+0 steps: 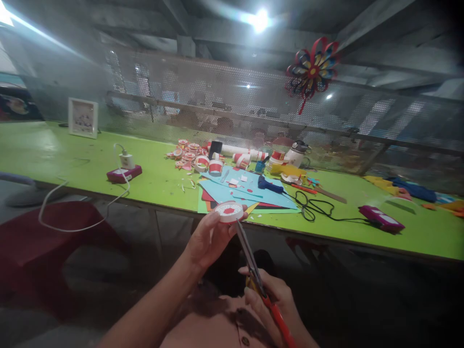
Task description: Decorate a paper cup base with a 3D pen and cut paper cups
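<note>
While left hand (210,242) grasps white, round, red-centred paper piece (229,211), right hand (272,294) grips red-handled metal scissors (257,274)

Piece sits ahead-left of right hand; scissors' long axis runs forward-left, tips at piece's near-right rim, contact unclear.

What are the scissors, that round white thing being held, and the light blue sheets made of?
The scissors have shiny grey blades, likely metal; their smooth, bright red handles look like plastic. The round white thing seems to be stiff card, pale and dull, though it could be plastic. The light blue sheets look like matt paper: thin, flat and overlapping.
</note>
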Available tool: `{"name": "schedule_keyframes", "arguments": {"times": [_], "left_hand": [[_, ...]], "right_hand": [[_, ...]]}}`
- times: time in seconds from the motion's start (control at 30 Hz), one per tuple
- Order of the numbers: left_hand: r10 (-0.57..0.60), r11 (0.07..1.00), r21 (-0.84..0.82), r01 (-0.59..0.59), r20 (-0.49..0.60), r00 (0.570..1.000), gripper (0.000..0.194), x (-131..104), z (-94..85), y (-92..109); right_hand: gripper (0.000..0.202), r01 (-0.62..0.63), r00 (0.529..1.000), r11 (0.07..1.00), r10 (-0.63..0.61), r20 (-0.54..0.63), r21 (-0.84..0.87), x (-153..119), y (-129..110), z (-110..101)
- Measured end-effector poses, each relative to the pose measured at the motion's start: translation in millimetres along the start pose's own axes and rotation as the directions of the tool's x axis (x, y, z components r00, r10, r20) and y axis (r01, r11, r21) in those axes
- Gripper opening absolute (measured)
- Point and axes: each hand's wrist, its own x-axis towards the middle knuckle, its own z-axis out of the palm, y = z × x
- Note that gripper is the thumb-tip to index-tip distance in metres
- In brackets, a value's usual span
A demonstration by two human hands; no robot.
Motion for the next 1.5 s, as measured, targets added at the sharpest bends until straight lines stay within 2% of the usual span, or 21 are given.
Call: {"name": "schedule_keyframes", "arguments": {"times": [0.1,0.23,0.4,0.63,0.93,1.23,1.5], "left_hand": [[0.007,1.0,0.029,-0.007,0.023,1.0,0.042,-1.5,-0.5,0.4],[0.028,0.998,0.056,-0.033,0.08,0.996,0.046,-4.3,2.0,2.8],[0.049,0.998,0.037,-0.054,0.134,0.99,0.044,-8.0,9.8,7.1],[0.054,0.999,-0.015,-0.052,0.204,0.977,0.043,-9.6,11.5,8.6],[0.04,0.999,-0.012,-0.038,0.198,0.979,0.044,-9.7,11.1,8.4],[0.051,0.998,-0.051,-0.038,0.276,0.96,0.042,-10.2,6.5,4.9],[0.052,0.998,-0.059,-0.037,0.271,0.961,0.04,-9.4,8.4,4.5]], "right_hand": [[0.024,0.048,0.999,0.999,-0.048,0.013,-0.025,-0.7,2.8,-0.5],[0.024,0.161,0.985,0.987,-0.162,-0.056,-0.015,-1.4,8.9,1.7],[0.029,0.202,0.978,0.979,-0.201,-0.052,0.015,-2.6,14.9,4.2],[0.028,0.174,0.983,0.984,-0.172,-0.059,0.034,-3.9,15.5,6.4],[0.028,0.19,0.976,0.982,-0.189,-0.109,0.0,-6.6,15.2,5.3],[0.033,0.216,0.974,0.976,-0.215,-0.064,-0.003,-7.1,17.3,3.1],[0.03,0.2,0.979,0.98,-0.2,-0.043,0.003,-5.6,11.5,1.6]]}}
